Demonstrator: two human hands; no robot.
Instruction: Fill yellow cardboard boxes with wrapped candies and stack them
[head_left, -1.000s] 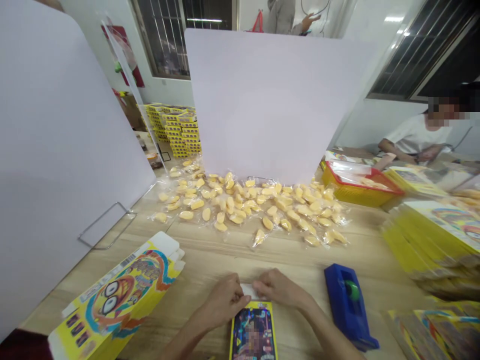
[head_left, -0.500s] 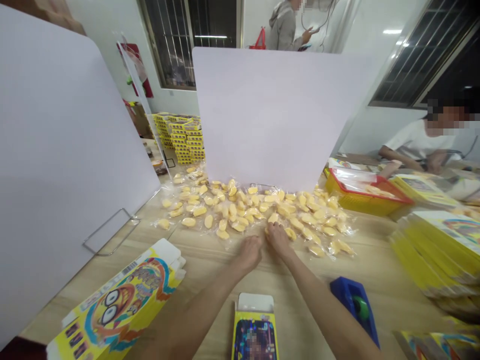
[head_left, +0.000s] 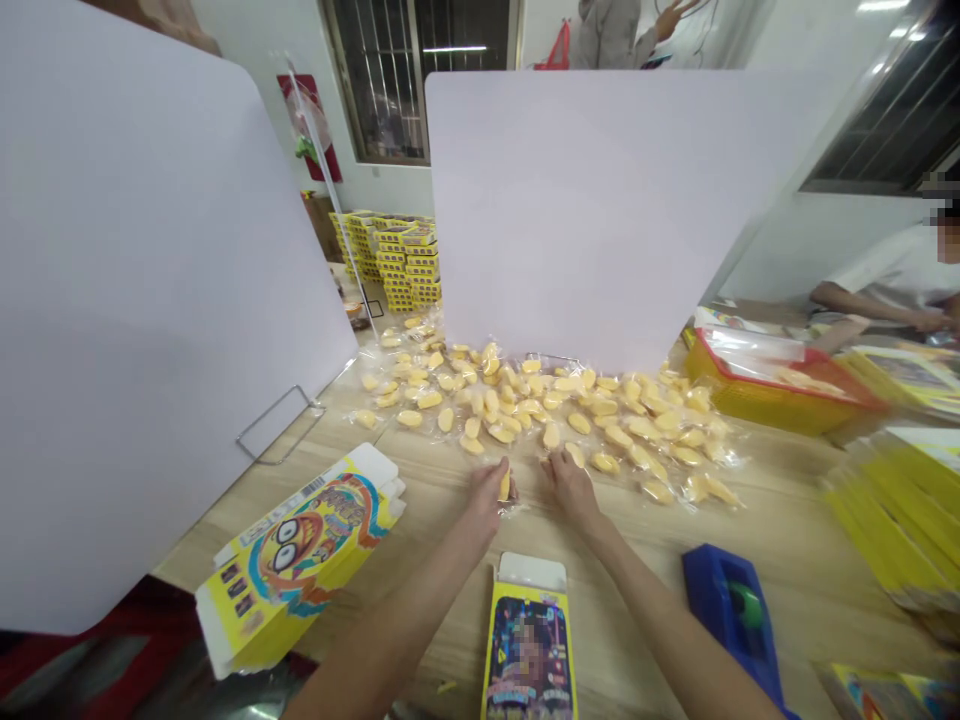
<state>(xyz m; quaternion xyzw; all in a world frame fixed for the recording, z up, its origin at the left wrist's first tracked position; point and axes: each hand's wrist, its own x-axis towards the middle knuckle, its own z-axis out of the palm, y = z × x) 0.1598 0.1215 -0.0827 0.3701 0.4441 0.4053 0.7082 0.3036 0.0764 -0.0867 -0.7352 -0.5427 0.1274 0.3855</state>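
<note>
reaching forward, the left hand pinches a wrapped yellow piece, the right hand beside the pile, its grip unclear

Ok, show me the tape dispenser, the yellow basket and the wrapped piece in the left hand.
Wrapped yellow piece (head_left: 504, 486), head view, on its exposed end.
Blue tape dispenser (head_left: 709, 595), head view, on its body.
Yellow basket (head_left: 772, 412), head view, on its front wall.

The cover picture on the yellow cardboard carton is blurred, its lower end cut off by the frame, as is the blue plastic tape dispenser to its right.
</note>
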